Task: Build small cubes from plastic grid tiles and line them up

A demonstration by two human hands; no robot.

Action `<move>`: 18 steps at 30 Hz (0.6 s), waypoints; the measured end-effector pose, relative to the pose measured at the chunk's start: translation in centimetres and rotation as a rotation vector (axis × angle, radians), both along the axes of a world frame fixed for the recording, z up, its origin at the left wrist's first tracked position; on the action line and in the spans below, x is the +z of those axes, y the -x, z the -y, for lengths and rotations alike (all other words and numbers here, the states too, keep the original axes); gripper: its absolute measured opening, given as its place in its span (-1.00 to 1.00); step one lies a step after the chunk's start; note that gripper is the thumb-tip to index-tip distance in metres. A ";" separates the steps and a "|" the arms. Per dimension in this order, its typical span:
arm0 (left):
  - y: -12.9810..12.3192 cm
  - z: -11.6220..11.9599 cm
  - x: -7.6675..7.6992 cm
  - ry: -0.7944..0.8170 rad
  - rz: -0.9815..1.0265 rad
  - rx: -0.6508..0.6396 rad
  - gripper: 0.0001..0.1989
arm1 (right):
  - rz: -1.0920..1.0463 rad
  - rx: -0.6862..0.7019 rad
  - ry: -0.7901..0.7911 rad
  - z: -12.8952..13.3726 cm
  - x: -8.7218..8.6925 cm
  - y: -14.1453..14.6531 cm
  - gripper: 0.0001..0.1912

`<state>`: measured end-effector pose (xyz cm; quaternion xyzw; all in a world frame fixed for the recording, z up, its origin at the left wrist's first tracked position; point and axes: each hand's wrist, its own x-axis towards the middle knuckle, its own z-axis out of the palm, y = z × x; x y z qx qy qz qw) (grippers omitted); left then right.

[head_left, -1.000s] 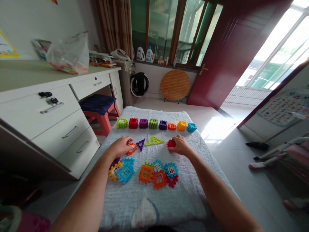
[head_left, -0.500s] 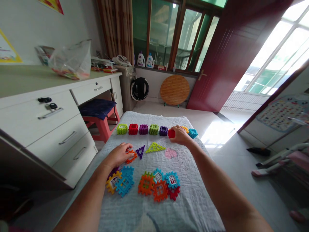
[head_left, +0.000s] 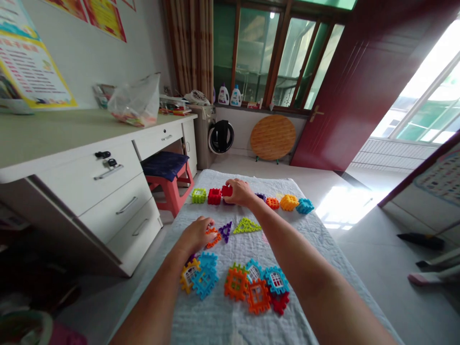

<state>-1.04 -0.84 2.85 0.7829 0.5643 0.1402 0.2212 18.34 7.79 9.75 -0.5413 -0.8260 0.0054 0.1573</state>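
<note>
My right hand (head_left: 240, 191) grips a red block (head_left: 226, 190) over the row of stacked blocks, hiding part of the row. Left of it stand a red stack (head_left: 214, 196) and a lime stack (head_left: 199, 195); to its right are an orange stack (head_left: 272, 203), a yellow stack (head_left: 289, 202) and a blue stack (head_left: 305, 206). My left hand (head_left: 199, 235) has its fingers closed on an orange piece (head_left: 212, 237). Beside that piece lie a purple triangle (head_left: 225, 232) and a lime triangle (head_left: 246, 225).
Nearer on the cloth (head_left: 233, 316) are two loose piles, one with blue pieces (head_left: 205, 280) and a yellow one (head_left: 189, 275), the other with orange (head_left: 258, 296), blue and red ones. A desk (head_left: 72, 129) and stool (head_left: 167, 167) stand at the left.
My right hand has moved left along the row with the red block, uncovering the stacks at the right. My left hand stays at the orange piece. The view has turned left.
</note>
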 end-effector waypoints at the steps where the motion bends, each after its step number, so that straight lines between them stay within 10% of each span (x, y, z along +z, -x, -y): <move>1: 0.0 0.0 0.0 -0.001 0.005 0.003 -0.68 | 0.023 0.004 0.000 -0.6 -0.1 0.8 -0.42; 18: 0.2 0.0 0.4 0.059 0.031 0.050 -0.68 | 0.149 -0.010 0.130 -4.5 -2.2 5.4 -0.40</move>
